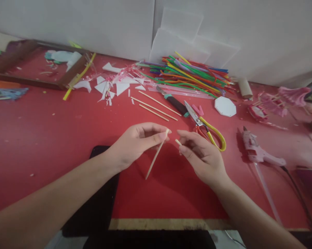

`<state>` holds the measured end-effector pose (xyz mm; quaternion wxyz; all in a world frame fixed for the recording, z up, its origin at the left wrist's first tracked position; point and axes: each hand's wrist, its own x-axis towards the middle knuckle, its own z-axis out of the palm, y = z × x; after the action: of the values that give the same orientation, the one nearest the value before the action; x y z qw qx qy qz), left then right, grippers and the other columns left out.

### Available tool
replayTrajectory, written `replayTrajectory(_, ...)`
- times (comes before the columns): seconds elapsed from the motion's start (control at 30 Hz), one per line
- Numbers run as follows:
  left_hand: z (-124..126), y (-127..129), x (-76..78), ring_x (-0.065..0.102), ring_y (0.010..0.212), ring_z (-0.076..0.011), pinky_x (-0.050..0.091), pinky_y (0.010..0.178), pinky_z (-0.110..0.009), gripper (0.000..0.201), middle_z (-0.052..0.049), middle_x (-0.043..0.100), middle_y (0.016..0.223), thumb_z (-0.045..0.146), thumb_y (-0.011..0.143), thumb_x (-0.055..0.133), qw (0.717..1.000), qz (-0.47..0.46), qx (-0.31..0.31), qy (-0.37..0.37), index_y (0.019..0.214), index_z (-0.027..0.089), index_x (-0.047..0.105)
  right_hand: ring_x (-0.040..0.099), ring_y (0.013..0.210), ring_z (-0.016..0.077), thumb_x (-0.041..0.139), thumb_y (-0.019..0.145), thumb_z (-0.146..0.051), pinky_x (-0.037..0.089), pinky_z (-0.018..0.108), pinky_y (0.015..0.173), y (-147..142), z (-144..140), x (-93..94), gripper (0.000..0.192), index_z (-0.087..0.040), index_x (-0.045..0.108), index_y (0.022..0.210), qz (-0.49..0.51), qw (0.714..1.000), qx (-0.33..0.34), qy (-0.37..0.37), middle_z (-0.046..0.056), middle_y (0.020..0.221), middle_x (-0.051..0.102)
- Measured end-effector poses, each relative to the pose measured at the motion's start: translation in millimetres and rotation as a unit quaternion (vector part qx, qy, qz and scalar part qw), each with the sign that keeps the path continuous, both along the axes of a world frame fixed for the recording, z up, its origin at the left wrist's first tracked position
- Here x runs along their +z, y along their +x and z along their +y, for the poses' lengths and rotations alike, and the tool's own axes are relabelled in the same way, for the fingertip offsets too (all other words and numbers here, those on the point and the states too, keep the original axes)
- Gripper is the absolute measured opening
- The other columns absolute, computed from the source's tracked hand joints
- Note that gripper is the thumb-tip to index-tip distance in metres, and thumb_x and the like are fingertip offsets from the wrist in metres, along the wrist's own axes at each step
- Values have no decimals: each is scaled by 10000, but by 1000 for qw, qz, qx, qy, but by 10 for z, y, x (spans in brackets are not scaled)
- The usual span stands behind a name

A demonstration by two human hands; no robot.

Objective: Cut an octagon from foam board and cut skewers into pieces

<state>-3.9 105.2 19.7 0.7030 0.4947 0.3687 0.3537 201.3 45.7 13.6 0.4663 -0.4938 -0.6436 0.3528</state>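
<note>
My left hand (137, 141) pinches the top end of a thin wooden stick (156, 157) that slants down and to the left above the red table (41, 138). My right hand (199, 154) is just to the right of it, fingers closed on a short broken-off bit of stick (178, 142). The two hands are a small gap apart. Three more wooden sticks (158, 105) lie on the table beyond my hands.
Yellow-handled scissors (206, 126), a craft knife (172, 100), a pile of coloured straws (192, 74), a white foam octagon (225, 106), a pink glue gun (259, 152), white foam scraps (114, 84), a wooden frame (36, 62) and foam sheets (181, 38) surround the work area.
</note>
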Motion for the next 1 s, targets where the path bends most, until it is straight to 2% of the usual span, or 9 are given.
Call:
replayTrajectory(0.1,-20,25,-33,695,723,-126,597,643,-241,222,-38,739,829,276,802,784,999,12,-24,-37,973,155,711,669,807,148,602,928,-178,577,290,694,3,2,14,161,-238,687,1051,-22,1000,-1,14,30,915,680)
replayTrajectory(0.17,-28,41,-26,695,703,-127,597,616,-241,248,-44,740,829,275,790,795,997,13,-42,-56,987,151,708,667,833,156,573,941,-156,573,308,723,10,12,39,160,-235,711,955,-63,997,16,46,37,919,681)
replayTrajectory(0.33,-45,56,12,704,723,-137,608,624,-250,260,-32,727,814,257,743,830,992,16,-83,-92,938,142,701,661,870,152,544,943,-106,571,325,783,16,20,64,214,-237,712,958,-91,992,64,61,39,946,654)
replayTrajectory(0.43,-59,62,18,715,723,-137,604,624,-240,275,-16,721,782,214,740,825,990,17,-96,-103,958,141,675,667,897,152,558,939,-119,585,317,793,-3,0,21,180,-235,653,1038,-30,997,70,19,42,974,650)
replayTrajectory(0.57,-73,74,24,727,723,-134,596,624,-221,326,-6,726,769,147,740,802,988,16,-106,-110,1021,145,638,673,925,157,609,912,-151,608,316,781,-35,-26,-38,254,-251,572,1142,74,995,59,-37,49,1053,625)
replayTrajectory(0.67,-75,83,33,732,726,-140,593,612,-215,329,-2,723,770,130,729,800,988,17,-111,-111,1010,147,629,676,917,153,634,896,-148,611,312,780,-46,-27,-42,251,-253,579,1117,95,992,63,-47,42,1059,633)
replayTrajectory(0.87,-70,99,48,724,693,-143,592,598,-221,304,1,715,722,146,716,804,987,21,-111,-110,941,148,599,679,944,155,673,874,-137,626,322,782,-60,2,-16,383,-285,570,1213,156,984,68,-58,57,1173,656)
replayTrajectory(1.0,-67,104,59,721,697,-138,593,600,-216,291,-1,721,724,168,733,798,987,26,-104,-119,939,148,593,680,926,135,718,840,-113,618,287,810,-49,15,-33,418,-314,620,1193,202,973,60,-92,11,1044,682)
